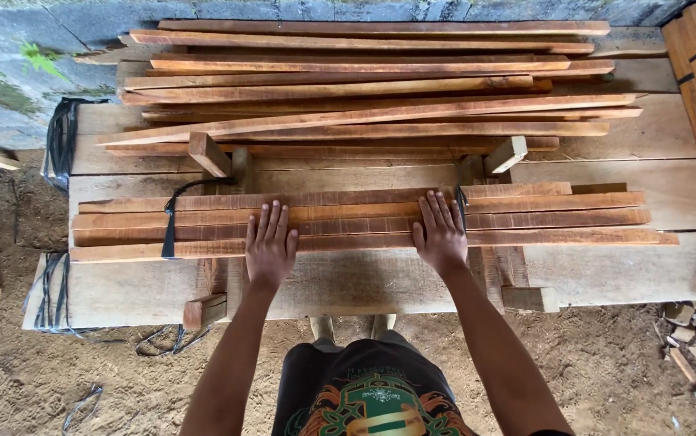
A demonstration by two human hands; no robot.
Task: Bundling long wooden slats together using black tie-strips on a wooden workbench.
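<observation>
Spanning the middle of the frame, a wide plank bench [622,270] is carrying a loose pile of wood strips [364,89] along the top and a flat row of strips [364,218] at the centre, cradled between upright blocks [208,153] that are keeping them from sliding. The left hand [270,246] and right hand [439,230] are pressing down on this row, fingers spread flat, gripping nothing. A black strap [170,222] is looping the row's left end; its underside is hidden, and the feet below are barely showing.
</observation>
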